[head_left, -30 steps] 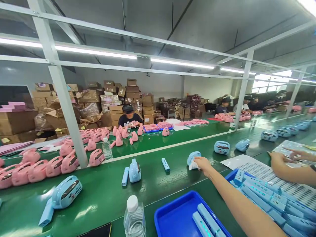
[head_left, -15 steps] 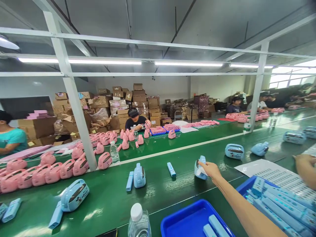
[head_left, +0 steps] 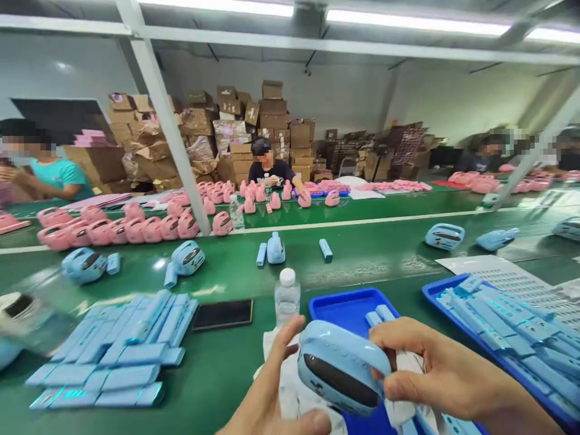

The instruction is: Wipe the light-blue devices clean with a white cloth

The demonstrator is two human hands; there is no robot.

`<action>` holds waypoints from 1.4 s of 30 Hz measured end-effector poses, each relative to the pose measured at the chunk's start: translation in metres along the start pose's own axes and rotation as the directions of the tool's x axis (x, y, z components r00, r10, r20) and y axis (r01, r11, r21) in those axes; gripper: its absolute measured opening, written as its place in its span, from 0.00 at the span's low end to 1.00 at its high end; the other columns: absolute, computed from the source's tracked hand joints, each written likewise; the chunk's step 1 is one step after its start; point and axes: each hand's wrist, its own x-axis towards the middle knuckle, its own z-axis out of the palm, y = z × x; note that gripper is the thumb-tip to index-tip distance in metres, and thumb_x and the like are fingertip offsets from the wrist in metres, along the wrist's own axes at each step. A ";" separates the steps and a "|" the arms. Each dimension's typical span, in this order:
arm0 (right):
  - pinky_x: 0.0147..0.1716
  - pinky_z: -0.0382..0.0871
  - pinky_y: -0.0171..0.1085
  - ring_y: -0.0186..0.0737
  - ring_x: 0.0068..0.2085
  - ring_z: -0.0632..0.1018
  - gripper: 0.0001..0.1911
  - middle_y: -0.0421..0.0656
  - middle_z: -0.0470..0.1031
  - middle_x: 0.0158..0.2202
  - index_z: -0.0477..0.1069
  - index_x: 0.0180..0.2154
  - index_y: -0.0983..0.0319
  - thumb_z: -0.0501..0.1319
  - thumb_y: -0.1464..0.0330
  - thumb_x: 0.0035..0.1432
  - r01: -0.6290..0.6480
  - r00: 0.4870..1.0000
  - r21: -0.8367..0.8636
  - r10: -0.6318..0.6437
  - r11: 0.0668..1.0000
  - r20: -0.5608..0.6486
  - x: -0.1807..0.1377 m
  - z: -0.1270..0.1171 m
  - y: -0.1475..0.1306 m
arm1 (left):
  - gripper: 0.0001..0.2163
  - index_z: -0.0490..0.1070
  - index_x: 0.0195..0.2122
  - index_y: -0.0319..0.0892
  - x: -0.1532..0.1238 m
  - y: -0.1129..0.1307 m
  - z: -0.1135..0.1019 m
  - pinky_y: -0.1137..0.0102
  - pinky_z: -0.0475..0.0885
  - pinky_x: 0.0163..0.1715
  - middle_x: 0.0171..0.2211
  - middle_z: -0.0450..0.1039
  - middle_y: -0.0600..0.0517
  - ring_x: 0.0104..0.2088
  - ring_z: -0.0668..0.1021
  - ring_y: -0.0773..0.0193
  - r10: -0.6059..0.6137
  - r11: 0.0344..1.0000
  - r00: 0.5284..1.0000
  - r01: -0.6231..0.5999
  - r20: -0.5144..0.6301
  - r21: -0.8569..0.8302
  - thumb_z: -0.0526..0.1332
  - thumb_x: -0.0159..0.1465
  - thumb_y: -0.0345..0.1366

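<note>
Blue device (head_left: 339, 368) held by both hands; right hand (head_left: 435, 371) pinches white cloth (head_left: 403, 386); left hand (head_left: 272, 399) cradles

The rounded light-blue plastic device (head_left: 339, 368) sits between the left hand (head_left: 272, 399) and right hand (head_left: 446, 374), above the white cloth (head_left: 290, 386). Behind it stands the clear plastic water bottle (head_left: 287, 296), left of the blue plastic tray (head_left: 344, 305); the black phone (head_left: 223, 314) lies further left.

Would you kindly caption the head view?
Both hands hold a blue device and white cloth above a green conveyor.
</note>
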 end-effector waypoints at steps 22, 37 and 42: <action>0.62 0.71 0.37 0.52 0.65 0.74 0.33 0.41 0.75 0.64 0.68 0.66 0.49 0.70 0.50 0.63 0.179 0.945 0.263 -0.091 0.948 -0.315 0.044 0.126 0.018 | 0.35 0.64 0.57 0.49 -0.028 -0.005 0.003 0.66 0.79 0.46 0.53 0.76 0.50 0.48 0.80 0.55 -0.151 0.902 0.972 0.061 -0.180 -0.426 0.78 0.52 0.44; 0.58 0.74 0.39 0.52 0.61 0.76 0.44 0.40 0.74 0.64 0.64 0.66 0.49 0.78 0.58 0.51 0.024 0.977 0.436 0.073 0.900 -0.203 0.047 0.134 0.019 | 0.34 0.68 0.63 0.55 -0.044 -0.016 -0.014 0.67 0.77 0.56 0.61 0.77 0.54 0.58 0.80 0.51 -0.090 0.981 0.981 0.057 -0.175 -0.185 0.75 0.56 0.44; 0.54 0.76 0.40 0.54 0.61 0.75 0.41 0.41 0.77 0.59 0.69 0.63 0.50 0.78 0.63 0.48 0.023 0.959 0.385 0.089 0.923 -0.270 0.044 0.135 0.011 | 0.34 0.72 0.61 0.52 -0.047 -0.015 -0.004 0.64 0.78 0.54 0.57 0.81 0.53 0.54 0.81 0.50 -0.083 0.987 0.955 0.039 -0.284 -0.155 0.77 0.53 0.44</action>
